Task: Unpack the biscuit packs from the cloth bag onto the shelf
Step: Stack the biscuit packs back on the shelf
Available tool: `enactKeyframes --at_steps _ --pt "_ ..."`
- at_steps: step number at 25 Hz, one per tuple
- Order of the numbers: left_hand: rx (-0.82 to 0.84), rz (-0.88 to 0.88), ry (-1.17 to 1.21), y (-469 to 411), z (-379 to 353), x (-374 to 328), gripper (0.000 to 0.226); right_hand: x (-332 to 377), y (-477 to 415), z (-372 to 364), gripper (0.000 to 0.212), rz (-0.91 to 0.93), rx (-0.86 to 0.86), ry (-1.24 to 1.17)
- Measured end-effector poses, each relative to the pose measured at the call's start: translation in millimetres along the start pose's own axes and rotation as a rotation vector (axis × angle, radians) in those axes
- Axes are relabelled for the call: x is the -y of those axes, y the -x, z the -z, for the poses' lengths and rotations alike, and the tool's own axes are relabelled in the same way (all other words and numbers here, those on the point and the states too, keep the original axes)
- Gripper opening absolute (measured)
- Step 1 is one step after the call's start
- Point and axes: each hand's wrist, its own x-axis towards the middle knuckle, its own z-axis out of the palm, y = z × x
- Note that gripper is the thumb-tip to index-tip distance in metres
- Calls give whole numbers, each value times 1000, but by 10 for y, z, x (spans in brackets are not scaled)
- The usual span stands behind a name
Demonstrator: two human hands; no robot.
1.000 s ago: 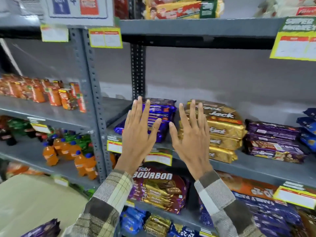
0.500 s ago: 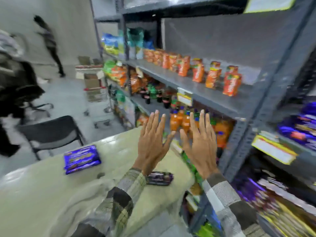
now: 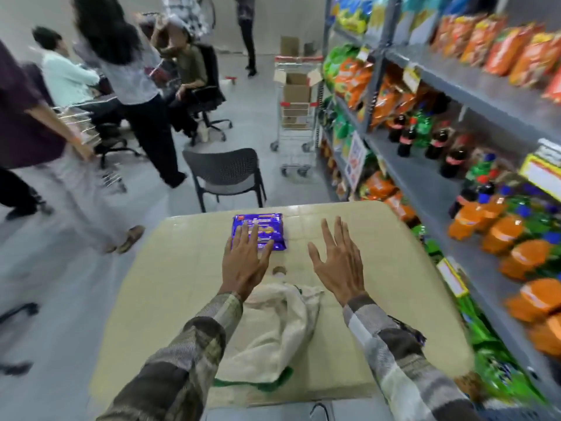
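A purple biscuit pack [image 3: 267, 225] lies flat near the far edge of the pale table [image 3: 394, 268]. My left hand [image 3: 245, 259] hovers with fingers spread, its fingertips over the pack's near end; I cannot tell whether they touch it. My right hand [image 3: 340, 259] is spread open over bare table to the right of the pack, holding nothing. The cream cloth bag [image 3: 273, 329] with green trim lies crumpled between my forearms. A dark pack [image 3: 414, 335] peeks out from under my right sleeve. The grey shelf [image 3: 455, 74] runs along the right side.
The shelf holds orange snack bags [image 3: 501, 47], dark bottles [image 3: 434, 144] and orange bottles [image 3: 501, 235]. Beyond the table stand a grey chair [image 3: 226, 174] and a shopping cart with cardboard boxes [image 3: 296, 95]. Several people stand and sit at the far left.
My view has swung left from the biscuit shelf to the table. Both open hands came down over the table, the left reaching the purple pack.
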Motion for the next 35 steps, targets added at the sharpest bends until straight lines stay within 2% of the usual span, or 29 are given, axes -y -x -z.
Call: enactKeyframes --at_steps 5,8,10,14,17,20,22,24,27,28,32,35 --pt "57 189 46 -318 -261 356 66 93 -570 -643 69 3 243 -81" --pt "109 270 97 -507 -380 563 63 94 -833 -1002 68 -66 373 -162" --pt "120 348 241 -663 -493 775 59 98 -1023 -1276 68 -148 467 -245" --pt "204 653 615 -1127 -811 1316 42 145 -1488 -1897 62 -264 592 -468" --pt "164 735 746 -1547 -1104 1609 53 182 -1839 -2229 52 -427 590 -627" --pt "205 773 839 -2014 -1374 1736 39 170 -2150 -2599 52 -671 575 -702" --pt "289 775 893 -2206 -1573 1770 33 156 -2202 -2859 53 -668 581 -661" --pt "341 772 914 -2224 -1763 1768 34 110 -2155 -3137 63 -643 551 -652" --pt "311 770 909 -2187 -1921 1740 42 -81 -2021 -3576 81 -687 474 -768" --pt "310 782 943 -2203 -1931 1733 41 -49 -2007 -3557 77 -721 463 -807" --pt "345 891 1082 -2308 -1835 1761 28 203 -2071 -3181 37 -847 399 -1017" --pt "344 877 1079 -2299 -1759 1732 31 237 -1988 -3029 32 -849 399 -1071"
